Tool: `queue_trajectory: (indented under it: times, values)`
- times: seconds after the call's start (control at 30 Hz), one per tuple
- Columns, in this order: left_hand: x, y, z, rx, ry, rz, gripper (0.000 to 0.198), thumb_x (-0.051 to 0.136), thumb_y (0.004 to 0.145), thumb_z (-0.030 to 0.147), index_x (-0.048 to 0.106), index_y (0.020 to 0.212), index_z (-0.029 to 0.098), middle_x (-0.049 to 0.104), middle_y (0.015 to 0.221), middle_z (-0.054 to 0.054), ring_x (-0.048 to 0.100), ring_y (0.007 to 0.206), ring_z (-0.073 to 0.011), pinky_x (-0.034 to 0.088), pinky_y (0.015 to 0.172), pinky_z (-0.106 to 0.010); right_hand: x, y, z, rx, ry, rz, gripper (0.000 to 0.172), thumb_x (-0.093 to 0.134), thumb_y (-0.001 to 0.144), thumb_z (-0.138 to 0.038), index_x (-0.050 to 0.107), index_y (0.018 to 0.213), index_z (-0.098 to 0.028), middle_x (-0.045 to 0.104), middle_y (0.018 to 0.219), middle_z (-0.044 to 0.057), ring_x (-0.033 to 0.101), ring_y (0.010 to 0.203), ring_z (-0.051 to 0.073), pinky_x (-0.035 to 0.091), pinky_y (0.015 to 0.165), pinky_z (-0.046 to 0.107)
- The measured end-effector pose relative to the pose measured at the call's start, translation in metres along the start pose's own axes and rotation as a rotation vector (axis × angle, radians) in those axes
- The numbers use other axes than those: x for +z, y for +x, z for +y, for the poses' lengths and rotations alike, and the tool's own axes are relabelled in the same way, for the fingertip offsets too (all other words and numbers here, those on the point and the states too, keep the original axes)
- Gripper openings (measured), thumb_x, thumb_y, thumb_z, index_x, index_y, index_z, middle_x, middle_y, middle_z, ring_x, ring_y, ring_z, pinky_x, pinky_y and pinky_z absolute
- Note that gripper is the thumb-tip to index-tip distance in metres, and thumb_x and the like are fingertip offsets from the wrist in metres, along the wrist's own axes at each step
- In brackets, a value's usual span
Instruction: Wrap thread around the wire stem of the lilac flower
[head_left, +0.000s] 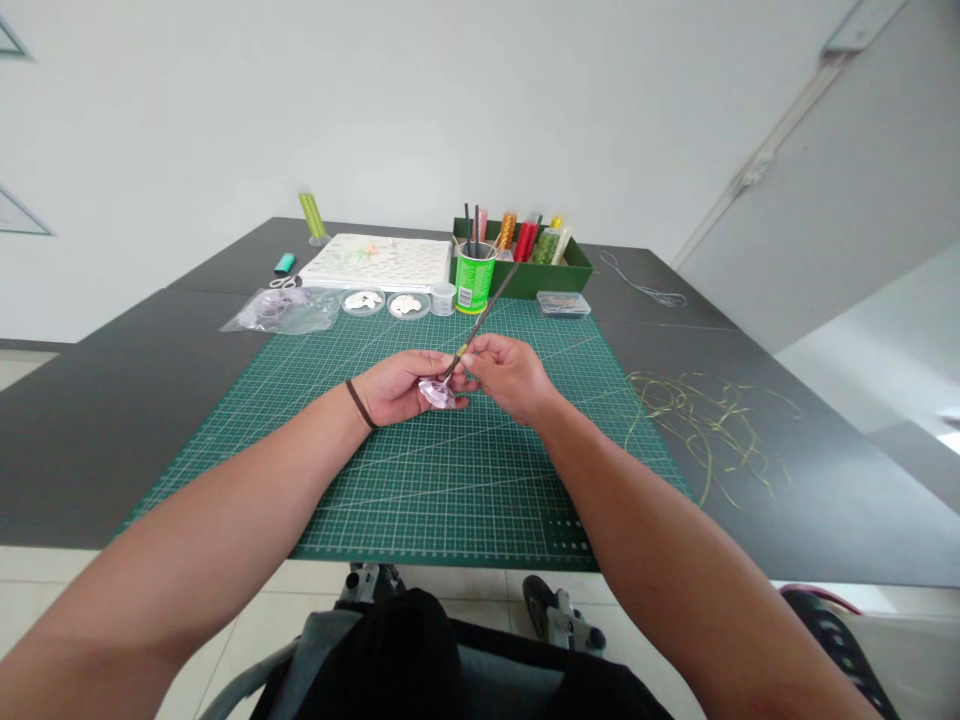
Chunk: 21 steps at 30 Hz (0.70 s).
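Observation:
My left hand [397,387] and my right hand [508,375] meet above the green cutting mat [450,470]. The left hand's fingers are closed on a small pale pink flower-like piece [437,393]. A thin dark stem [487,310] rises from that piece up and to the right, with a yellow-green band near its base. The right hand pinches the stem just above the pink piece. A dark band sits on my left wrist.
At the mat's far edge stand a green can [475,279] of sticks, a green box [529,272] of bead tubes, small dishes [409,304], a white board [382,262] and a plastic bag [281,310]. Yellow-green threads [701,420] lie at the right.

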<state>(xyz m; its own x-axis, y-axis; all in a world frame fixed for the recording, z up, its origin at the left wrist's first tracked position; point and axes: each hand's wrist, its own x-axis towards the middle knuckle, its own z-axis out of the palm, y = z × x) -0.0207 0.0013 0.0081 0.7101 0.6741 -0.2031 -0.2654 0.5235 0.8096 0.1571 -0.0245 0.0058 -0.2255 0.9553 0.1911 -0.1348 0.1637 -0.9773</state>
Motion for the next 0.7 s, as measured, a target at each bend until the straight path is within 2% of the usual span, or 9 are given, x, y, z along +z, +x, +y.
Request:
queue_trajectory:
  times: [0.1,0.2,0.27,0.37,0.43,0.7]
  values:
    - [0.005,0.004,-0.002,0.130,0.103,0.080,0.025,0.080,0.079,0.034,0.073,0.087,0.011,0.072,0.083,-0.007,0.067,0.077,-0.0160,0.053,0.075,-0.031,-0.001,0.001,-0.001,0.007,-0.080,0.091,0.021,0.075,0.077,-0.034,0.060,0.079,-0.020,0.063,0.061,-0.004,0.058,0.056,0.010,0.050,0.059,0.027]
    - [0.008,0.007,-0.006,0.270,0.313,0.219,0.028,0.085,0.071,0.036,0.070,0.080,0.014,0.068,0.072,-0.002,0.059,0.065,-0.0116,0.046,0.065,-0.025,-0.003,0.002,-0.004,0.051,-0.263,0.197,0.012,0.069,0.080,-0.028,0.061,0.079,-0.020,0.047,0.051,-0.009,0.041,0.045,0.008,0.034,0.046,0.024]
    - [0.010,0.008,-0.009,0.351,0.508,0.326,0.027,0.084,0.071,0.037,0.070,0.080,0.015,0.066,0.068,0.000,0.055,0.061,-0.0109,0.043,0.062,-0.025,-0.004,0.002,-0.004,0.061,-0.378,0.240,0.009,0.066,0.082,-0.027,0.063,0.080,-0.019,0.042,0.050,-0.010,0.033,0.043,0.007,0.025,0.044,0.024]
    - [0.011,0.009,-0.011,0.425,0.729,0.448,0.022,0.078,0.078,0.037,0.072,0.082,0.016,0.067,0.067,0.000,0.054,0.059,-0.0114,0.041,0.060,-0.026,-0.003,0.003,-0.004,0.039,-0.463,0.273,0.010,0.065,0.083,-0.028,0.064,0.080,-0.019,0.041,0.051,-0.009,0.032,0.045,0.008,0.023,0.045,0.026]
    - [0.011,0.009,-0.012,0.431,0.770,0.495,0.019,0.074,0.080,0.035,0.072,0.080,0.017,0.066,0.065,0.000,0.052,0.057,-0.0115,0.039,0.058,-0.026,-0.001,0.003,-0.003,0.041,-0.470,0.272,0.011,0.065,0.083,-0.030,0.065,0.080,-0.019,0.040,0.051,-0.008,0.031,0.046,0.008,0.024,0.046,0.026]
    - [0.008,0.011,-0.013,0.445,0.788,0.528,0.014,0.068,0.084,0.029,0.070,0.077,0.017,0.067,0.067,0.000,0.053,0.058,-0.0121,0.040,0.059,-0.026,0.002,0.000,-0.007,0.031,-0.458,0.257,0.011,0.062,0.083,-0.028,0.059,0.076,-0.021,0.044,0.053,-0.007,0.035,0.047,0.009,0.026,0.048,0.027]
